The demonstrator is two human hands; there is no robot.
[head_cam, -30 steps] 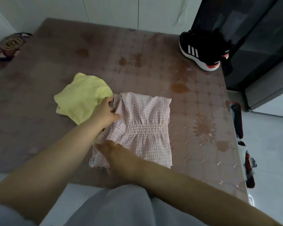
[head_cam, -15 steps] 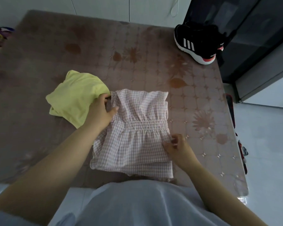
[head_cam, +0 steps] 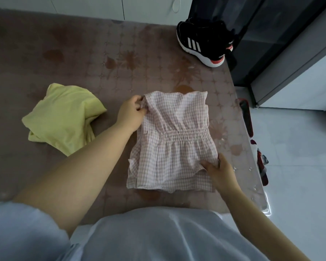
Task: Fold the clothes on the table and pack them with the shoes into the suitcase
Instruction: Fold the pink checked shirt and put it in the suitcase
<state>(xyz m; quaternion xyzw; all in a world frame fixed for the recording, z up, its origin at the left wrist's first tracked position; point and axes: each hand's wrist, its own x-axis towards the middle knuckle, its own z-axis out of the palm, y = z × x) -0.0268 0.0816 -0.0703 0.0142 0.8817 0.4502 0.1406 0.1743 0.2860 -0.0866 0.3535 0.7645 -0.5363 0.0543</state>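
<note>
i see a gingham dress (head_cam: 177,132), adidas sneaker (head_cam: 203,42) beyond
left hand (head_cam: 130,114) pinches its top corner, right hand (head_cam: 219,172) its hem.

Dark cabinet (head_cam: 271,44) beside pale tiled floor (head_cam: 299,157)

The 2 bare arms reach forward, the left hand (head_cam: 131,113) farther out pinching the dress (head_cam: 177,147) at its far left corner, the right hand (head_cam: 217,171) nearer, gripping its right hem.
</note>
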